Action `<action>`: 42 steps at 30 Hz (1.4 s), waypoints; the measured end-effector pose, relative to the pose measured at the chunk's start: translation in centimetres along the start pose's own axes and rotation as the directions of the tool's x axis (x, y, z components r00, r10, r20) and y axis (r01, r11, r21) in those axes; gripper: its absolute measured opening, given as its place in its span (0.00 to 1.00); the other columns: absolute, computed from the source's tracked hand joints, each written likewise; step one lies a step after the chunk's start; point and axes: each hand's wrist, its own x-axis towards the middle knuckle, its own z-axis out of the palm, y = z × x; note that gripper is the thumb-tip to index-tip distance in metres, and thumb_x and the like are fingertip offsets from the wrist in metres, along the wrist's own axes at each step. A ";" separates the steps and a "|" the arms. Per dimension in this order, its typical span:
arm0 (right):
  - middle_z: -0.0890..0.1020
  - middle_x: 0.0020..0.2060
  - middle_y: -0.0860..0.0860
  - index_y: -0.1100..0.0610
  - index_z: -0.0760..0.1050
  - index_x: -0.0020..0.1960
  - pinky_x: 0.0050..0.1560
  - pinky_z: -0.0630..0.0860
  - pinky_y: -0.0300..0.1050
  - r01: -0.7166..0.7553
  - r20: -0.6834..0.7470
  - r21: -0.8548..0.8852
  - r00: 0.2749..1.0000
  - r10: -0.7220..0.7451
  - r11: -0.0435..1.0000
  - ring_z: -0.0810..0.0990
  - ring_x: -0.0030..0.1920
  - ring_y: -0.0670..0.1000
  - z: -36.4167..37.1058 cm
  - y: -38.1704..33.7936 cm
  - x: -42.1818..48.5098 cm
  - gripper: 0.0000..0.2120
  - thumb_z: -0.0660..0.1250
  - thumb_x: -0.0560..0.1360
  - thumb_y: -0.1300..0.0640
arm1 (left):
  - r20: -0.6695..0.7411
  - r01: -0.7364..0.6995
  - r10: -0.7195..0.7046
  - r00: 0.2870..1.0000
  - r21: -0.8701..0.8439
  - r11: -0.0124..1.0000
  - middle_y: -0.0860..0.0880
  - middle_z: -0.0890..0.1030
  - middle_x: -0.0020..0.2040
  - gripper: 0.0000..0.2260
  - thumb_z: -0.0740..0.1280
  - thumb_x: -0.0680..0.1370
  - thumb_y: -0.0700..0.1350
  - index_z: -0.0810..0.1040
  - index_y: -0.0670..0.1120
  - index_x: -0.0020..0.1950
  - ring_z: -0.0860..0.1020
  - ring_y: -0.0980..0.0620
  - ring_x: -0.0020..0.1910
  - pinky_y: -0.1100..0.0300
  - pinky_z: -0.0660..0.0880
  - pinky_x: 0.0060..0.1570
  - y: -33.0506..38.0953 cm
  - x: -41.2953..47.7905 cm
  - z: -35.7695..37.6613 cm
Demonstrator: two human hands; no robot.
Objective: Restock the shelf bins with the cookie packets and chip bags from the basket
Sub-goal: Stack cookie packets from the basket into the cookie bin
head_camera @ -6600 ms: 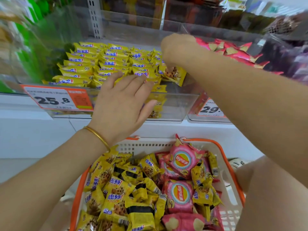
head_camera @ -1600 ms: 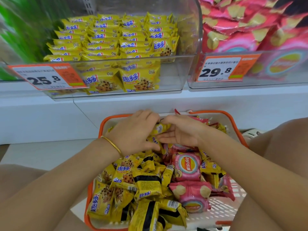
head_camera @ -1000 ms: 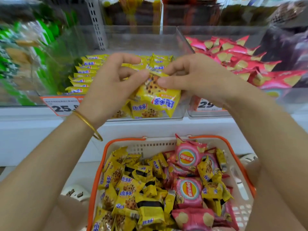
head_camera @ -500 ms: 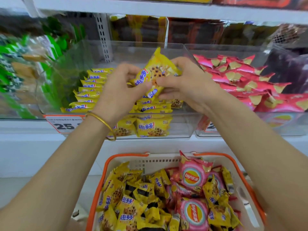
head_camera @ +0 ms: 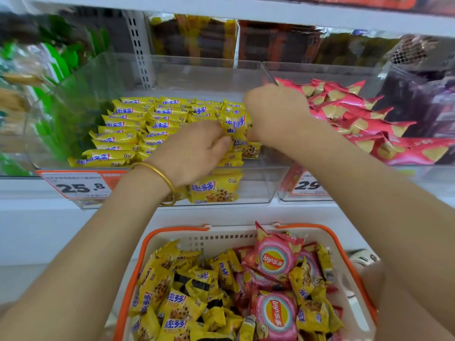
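A small stack of yellow cookie packets (head_camera: 235, 125) is held between both hands over the right side of the clear cookie bin (head_camera: 261, 190). My left hand (head_camera: 194, 150) grips the stack from the left, and my right hand (head_camera: 275, 114) grips it from the right with fingers curled down. Rows of yellow packets (head_camera: 138, 126) fill the bin's left and middle. Below, an orange-rimmed white basket (head_camera: 172, 233) holds several yellow cookie packets (head_camera: 177, 303) and pink chip bags (head_camera: 275, 260).
A second clear bin (head_camera: 288, 195) to the right holds pink-red chip bags (head_camera: 364, 124). Orange price tags (head_camera: 78, 185) hang on the bin fronts. Green packs (head_camera: 56, 70) fill the bin to the left. A shelf board (head_camera: 221, 8) runs overhead.
Both hands lifted yellow cookie packets out of the basket, raised them in front of the shelf, and have now lowered them into the right side of the cookie bin.
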 end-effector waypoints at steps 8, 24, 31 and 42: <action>0.77 0.57 0.52 0.56 0.70 0.61 0.43 0.69 0.46 0.221 0.396 -0.038 0.899 -0.188 0.974 0.75 0.54 0.56 2.7 -0.9 2.7 0.24 0.75 0.69 0.53 | 0.336 0.072 -0.134 0.932 0.189 0.979 0.43 0.76 0.62 0.25 0.45 0.82 0.57 0.72 0.44 0.65 0.72 0.44 0.61 0.50 0.69 0.62 0.3 0.3 0.0; 0.76 0.59 0.56 0.62 0.71 0.63 0.43 0.70 0.48 0.246 0.329 -0.207 0.929 -0.169 0.947 0.76 0.59 0.59 3.7 -1.3 2.3 0.15 0.60 0.76 0.68 | 0.304 0.032 -0.088 0.948 0.183 0.983 0.41 0.72 0.67 0.24 0.46 0.83 0.55 0.73 0.41 0.65 0.70 0.44 0.66 0.50 0.66 0.64 -0.5 0.2 0.3; 0.78 0.55 0.55 0.62 0.73 0.60 0.43 0.71 0.47 0.239 0.379 -0.142 0.910 -0.170 0.961 0.77 0.55 0.58 3.3 -1.1 2.4 0.15 0.69 0.73 0.64 | 0.244 -0.003 -0.044 0.969 0.190 0.982 0.41 0.75 0.62 0.33 0.42 0.72 0.59 0.77 0.43 0.59 0.72 0.44 0.62 0.47 0.70 0.61 -1.3 0.1 0.8; 0.78 0.42 0.50 0.54 0.74 0.49 0.46 0.76 0.51 0.216 -0.115 0.535 0.976 -0.183 0.817 0.77 0.45 0.54 0.9 0.9 -8.5 0.05 0.66 0.73 0.60 | -0.402 -0.361 0.441 0.802 0.262 0.895 0.46 0.81 0.52 0.12 0.61 0.74 0.44 0.81 0.41 0.50 0.77 0.42 0.47 0.48 0.69 0.45 0.9 -5.8 1.0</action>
